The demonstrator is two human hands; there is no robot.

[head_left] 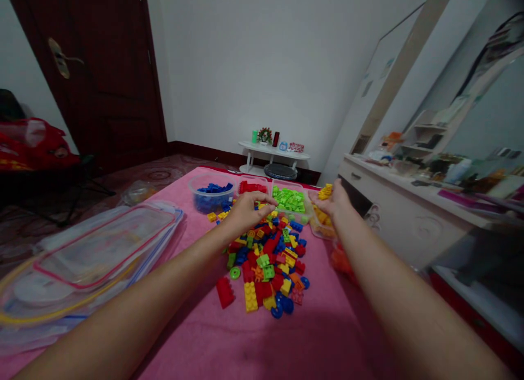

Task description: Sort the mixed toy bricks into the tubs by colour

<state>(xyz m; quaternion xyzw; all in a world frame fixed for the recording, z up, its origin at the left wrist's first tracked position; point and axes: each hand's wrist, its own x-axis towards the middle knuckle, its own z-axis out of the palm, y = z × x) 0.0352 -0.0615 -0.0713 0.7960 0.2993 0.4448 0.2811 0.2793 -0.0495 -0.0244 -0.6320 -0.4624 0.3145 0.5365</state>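
Observation:
A heap of plastic building bricks [268,260] in red, yellow, blue and green lies on a pink cloth [254,342]. My left hand [245,208] hovers over the far end of the heap, fingers curled in a pinch on a small yellow brick [271,213]. Further right, my right hand [333,201] is raised over a tub of yellow bricks [321,223], its fingers closed on a few yellow bricks [326,191]. Behind the heap stand a tub of blue bricks [212,193], a tub of red bricks [251,186] and a tub of green bricks [291,200].
Stacked clear lids [94,254] with red, yellow and blue rims lie at the left. A white dresser [409,216] cluttered with items runs along the right. A small white table [273,150] stands by the far wall, and a dark door [102,69] is at the back left.

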